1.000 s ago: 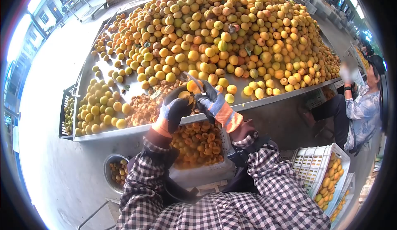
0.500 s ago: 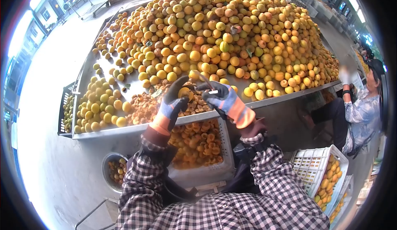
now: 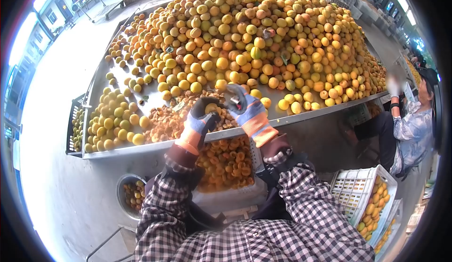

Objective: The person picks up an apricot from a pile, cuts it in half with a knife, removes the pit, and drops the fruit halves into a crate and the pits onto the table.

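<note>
Both my hands wear black, blue and orange gloves and work close together over the near table edge. In my left hand (image 3: 201,118), the fingers are closed around an apricot (image 3: 212,108). My right hand (image 3: 249,111) is closed on a small thin tool (image 3: 238,104), dark with a bit of red; the fingers hide most of it. Beneath and beside the hands lie brownish-orange apricot pits or scraps (image 3: 169,119). Below the table edge, a white crate (image 3: 255,156) holds opened apricot pieces (image 3: 226,165).
A large apricot heap (image 3: 263,40) covers the metal table (image 3: 120,150); a smaller greenish-yellow group (image 3: 110,116) lies left. A bucket (image 3: 120,193) with fruit stands low left. Crates (image 3: 351,191) of apricots stand right, near a seated co-worker (image 3: 412,125).
My right hand has turned, its back now more toward the camera, and shifted slightly left, nearer the left hand. My left hand has moved slightly right and down, still holding the apricot.
</note>
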A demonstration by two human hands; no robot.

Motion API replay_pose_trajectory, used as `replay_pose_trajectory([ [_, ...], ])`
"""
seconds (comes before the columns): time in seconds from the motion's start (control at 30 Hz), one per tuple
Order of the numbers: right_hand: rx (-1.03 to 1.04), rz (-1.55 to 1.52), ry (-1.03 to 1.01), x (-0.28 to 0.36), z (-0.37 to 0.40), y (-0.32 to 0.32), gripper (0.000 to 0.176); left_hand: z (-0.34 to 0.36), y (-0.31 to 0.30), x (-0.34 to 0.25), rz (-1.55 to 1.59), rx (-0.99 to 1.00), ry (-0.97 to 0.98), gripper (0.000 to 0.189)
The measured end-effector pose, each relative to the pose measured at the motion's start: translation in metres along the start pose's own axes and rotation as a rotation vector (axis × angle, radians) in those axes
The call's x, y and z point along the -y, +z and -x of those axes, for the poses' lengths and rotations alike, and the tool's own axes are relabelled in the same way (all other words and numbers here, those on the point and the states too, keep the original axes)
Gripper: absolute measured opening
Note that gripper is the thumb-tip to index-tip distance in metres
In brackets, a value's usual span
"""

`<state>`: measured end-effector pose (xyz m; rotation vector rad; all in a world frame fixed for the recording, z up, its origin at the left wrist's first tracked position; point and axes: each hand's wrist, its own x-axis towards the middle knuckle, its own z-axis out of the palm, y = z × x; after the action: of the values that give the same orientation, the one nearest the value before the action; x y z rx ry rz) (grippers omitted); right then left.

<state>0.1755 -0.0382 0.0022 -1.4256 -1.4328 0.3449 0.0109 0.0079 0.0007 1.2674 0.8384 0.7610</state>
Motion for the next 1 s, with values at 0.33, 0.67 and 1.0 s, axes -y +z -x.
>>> replay_pose_trajectory([
  [0.33, -0.343, -1.21, 0.274, 0.023, -0.013, -0.019, 0.014, 0.008, 0.02, 0.03, 0.11, 0.231, 0.006, 0.038],
  [0.67, -0.342, -1.001, 0.016, 0.039, -0.01, -0.01, 0.023, 0.013, 0.029, 0.025, -0.002, 0.137, 0.069, 0.028],
  [1.0, -0.341, -1.203, 0.089, 0.029, -0.013, 0.007, 0.026, 0.004, 0.036, 0.05, -0.108, 0.053, 0.222, 0.018],
])
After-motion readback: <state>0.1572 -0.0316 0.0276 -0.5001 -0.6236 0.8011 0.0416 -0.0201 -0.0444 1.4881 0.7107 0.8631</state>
